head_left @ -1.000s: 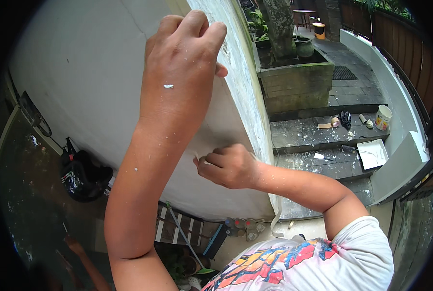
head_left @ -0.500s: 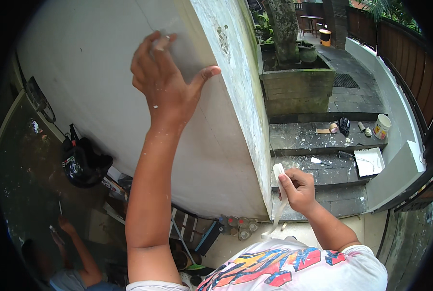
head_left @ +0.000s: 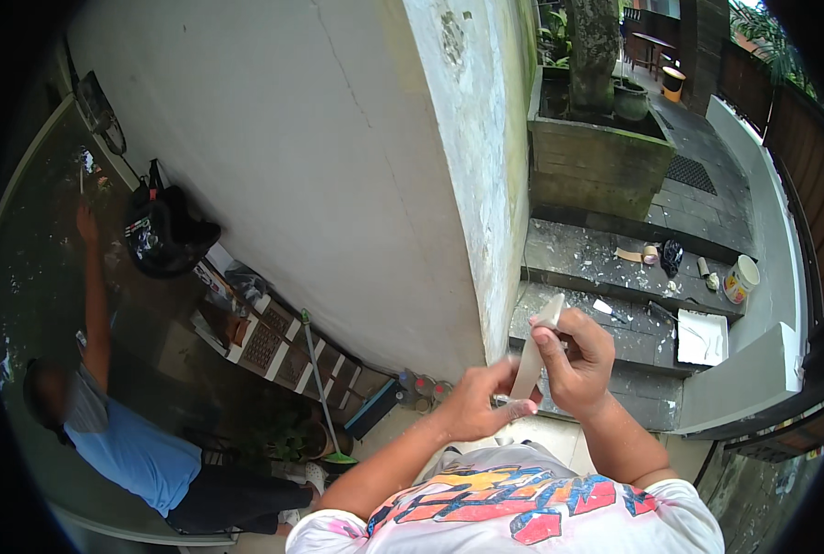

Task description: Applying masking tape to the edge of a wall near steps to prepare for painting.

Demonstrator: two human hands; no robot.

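In front of my chest I hold a pale, narrow strip [head_left: 534, 346] that looks like folded paper or sandpaper. My right hand [head_left: 583, 369] grips its upper part, the thumb pressed along it. The strip's lower end is pinched by my left hand [head_left: 475, 411]. Both hands sit just below the outer corner of a white plastered wall [head_left: 338, 185], apart from it. The wall's narrow edge face [head_left: 486, 157] is rough and stained.
Far below at the left, another person in a blue shirt [head_left: 126, 452] reaches up along a glass pane. A black bag [head_left: 163, 231], a green-headed broom [head_left: 324, 397] and crates lie by the wall's foot. Grey steps [head_left: 606, 268] carry a bucket [head_left: 738, 277], tape roll and white sheet.
My left hand has come off the wall's corner and dropped to the strip. My right hand now holds the strip together with it, lower and nearer my chest.
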